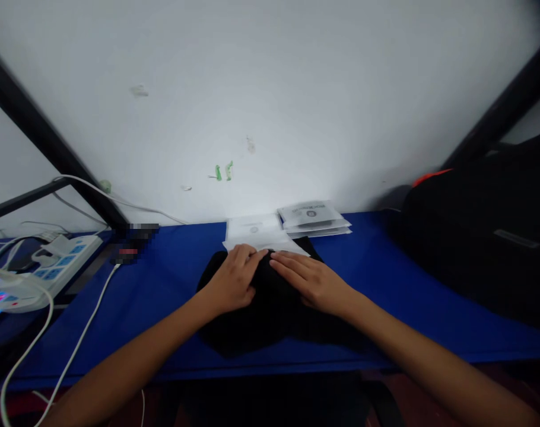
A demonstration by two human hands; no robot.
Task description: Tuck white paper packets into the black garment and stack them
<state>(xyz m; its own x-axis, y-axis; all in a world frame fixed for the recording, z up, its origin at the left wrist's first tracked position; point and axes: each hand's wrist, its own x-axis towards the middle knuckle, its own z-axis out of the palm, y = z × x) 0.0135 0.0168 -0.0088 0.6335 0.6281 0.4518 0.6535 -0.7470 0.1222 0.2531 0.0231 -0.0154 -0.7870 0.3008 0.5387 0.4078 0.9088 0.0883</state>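
Observation:
A folded black cloth (270,314) lies on the blue table (163,284) in front of me. My left hand (234,279) rests on its left part, fingers bent and pressed onto the fabric near its far edge. My right hand (310,279) lies flat on the cloth's right part, fingers stretched out and pointing left toward the other hand. Just beyond the fingertips lies a white packet (252,232), partly under the cloth's far edge.
A small stack of white packets (314,218) sits by the white wall. A large black bag (483,243) fills the right side. At the left are a white power strip (51,267), white cables (83,332) and a black frame bar (43,136).

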